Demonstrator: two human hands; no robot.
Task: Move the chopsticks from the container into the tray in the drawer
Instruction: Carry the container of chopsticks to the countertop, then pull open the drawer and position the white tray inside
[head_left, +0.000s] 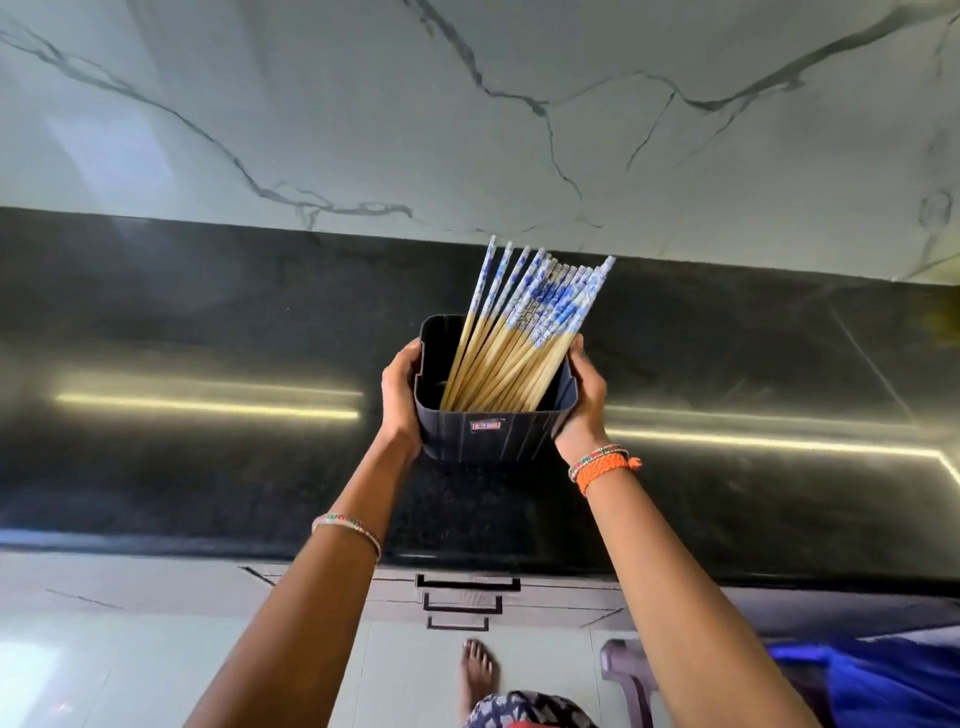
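Observation:
A dark square plastic container (480, 436) stands on the black countertop (208, 452), and both my hands grip it. My left hand (401, 400) clasps its left wall. My right hand (584, 400) clasps its right wall. Inside lean several wooden chopsticks (511, 353) with blue-and-white patterned tops, fanned toward the back right. Below the counter's front edge are three shut drawers with black handles (467, 584). No tray is in view.
A white marbled wall (467, 104) rises behind the counter. On the floor, my bare foot (477, 670) is below the drawers. A purple plastic stool (623, 670) and blue cloth (878, 680) lie at the lower right.

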